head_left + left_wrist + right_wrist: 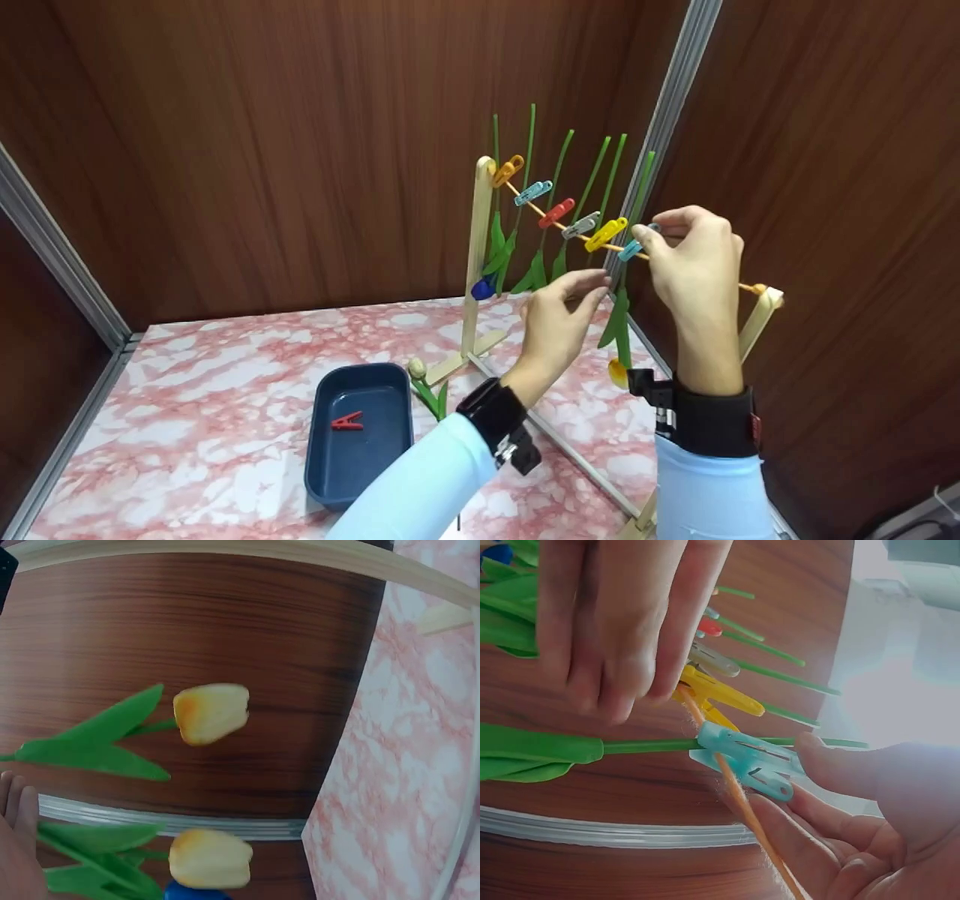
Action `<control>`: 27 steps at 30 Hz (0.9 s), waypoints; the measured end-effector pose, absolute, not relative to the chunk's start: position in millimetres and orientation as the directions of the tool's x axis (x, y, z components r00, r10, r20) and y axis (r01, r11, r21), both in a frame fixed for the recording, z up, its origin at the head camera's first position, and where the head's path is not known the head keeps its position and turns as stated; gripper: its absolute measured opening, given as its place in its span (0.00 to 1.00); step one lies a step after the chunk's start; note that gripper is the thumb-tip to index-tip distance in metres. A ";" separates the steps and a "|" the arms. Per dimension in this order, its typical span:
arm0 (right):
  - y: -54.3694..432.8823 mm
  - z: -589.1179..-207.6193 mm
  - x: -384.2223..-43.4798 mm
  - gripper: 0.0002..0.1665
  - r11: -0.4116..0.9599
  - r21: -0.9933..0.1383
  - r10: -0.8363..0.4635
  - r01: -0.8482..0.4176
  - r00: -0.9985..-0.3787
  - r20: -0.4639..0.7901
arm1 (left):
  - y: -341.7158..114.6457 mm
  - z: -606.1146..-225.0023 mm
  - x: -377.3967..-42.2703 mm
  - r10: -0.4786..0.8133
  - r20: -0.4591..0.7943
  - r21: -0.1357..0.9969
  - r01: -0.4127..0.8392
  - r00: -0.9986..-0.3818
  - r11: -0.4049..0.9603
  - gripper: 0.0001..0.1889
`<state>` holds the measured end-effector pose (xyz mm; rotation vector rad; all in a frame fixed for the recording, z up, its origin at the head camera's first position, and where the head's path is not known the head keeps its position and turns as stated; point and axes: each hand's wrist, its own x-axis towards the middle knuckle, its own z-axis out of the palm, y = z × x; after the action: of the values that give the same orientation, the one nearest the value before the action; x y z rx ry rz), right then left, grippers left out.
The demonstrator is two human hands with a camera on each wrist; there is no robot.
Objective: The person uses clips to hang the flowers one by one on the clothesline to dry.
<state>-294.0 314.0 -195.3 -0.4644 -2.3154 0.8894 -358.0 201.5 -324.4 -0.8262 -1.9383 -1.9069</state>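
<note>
My right hand (697, 277) pinches the handle end of a light blue clothespin (742, 754) between thumb and fingers. The clothespin sits on an orange cord (744, 806), with the green stem (645, 745) of an artificial tulip at its jaws. That tulip's yellow bloom (618, 371) hangs head down below. Beside the cord is my left hand (559, 322), its fingers fairly straight and nothing visible held in them. Close to its fingertips, a yellow clothespin (724, 696) grips the cord. In the left wrist view a pale yellow tulip (211, 714) hangs beyond the left fingers.
Orange (508, 171), blue (533, 193), red (556, 213) and grey (581, 224) clothespins line the cord, with tulips hanging. Wooden posts (477, 255) hold the cord. A navy tray (360, 480) contains a red clothespin (347, 421). A white tulip (417, 368) lies beside it.
</note>
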 end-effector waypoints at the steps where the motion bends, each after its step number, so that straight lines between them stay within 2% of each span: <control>1: 313.0 -195.6 -294.8 0.23 0.712 -0.695 0.510 0.102 -0.755 0.411 | 196.4 -326.3 -357.3 0.184 0.591 0.804 0.592 -0.785 -0.056 0.12; 9: 306.3 -200.3 -300.8 0.23 0.709 -0.701 0.489 0.073 -0.768 0.414 | 141.5 -350.1 -346.7 0.179 0.612 0.789 0.611 -0.770 -0.067 0.11; 15: 302.5 -206.0 -301.4 0.21 0.717 -0.696 0.484 0.037 -0.745 0.459 | 96.9 -373.3 -339.8 0.157 0.604 0.791 0.611 -0.781 -0.005 0.10; 19: 298.0 -212.7 -299.1 0.22 0.709 -0.704 0.478 -0.042 -0.705 0.524 | 69.3 -389.2 -340.3 0.121 0.608 0.787 0.615 -0.785 0.038 0.10; 22: 294.3 -223.3 -295.4 0.23 0.720 -0.673 0.469 -0.167 -0.597 0.651 | 51.6 -401.7 -342.8 0.096 0.619 0.774 0.626 -0.779 0.091 0.09; 24: 291.6 -235.8 -292.5 0.19 0.742 -0.605 0.447 -0.288 -0.460 0.768 | 40.5 -411.3 -344.2 0.089 0.637 0.749 0.643 -0.765 0.160 0.09; 27: 284.9 -264.9 -287.5 0.08 0.776 -0.426 0.364 -0.465 -0.222 0.905 | 24.3 -431.0 -345.0 0.098 0.649 0.706 0.645 -0.755 0.292 0.09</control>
<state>-287.5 284.9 -264.9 0.0824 -1.6249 0.7645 -345.0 24.3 -431.0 -0.6622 -2.0767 -1.4766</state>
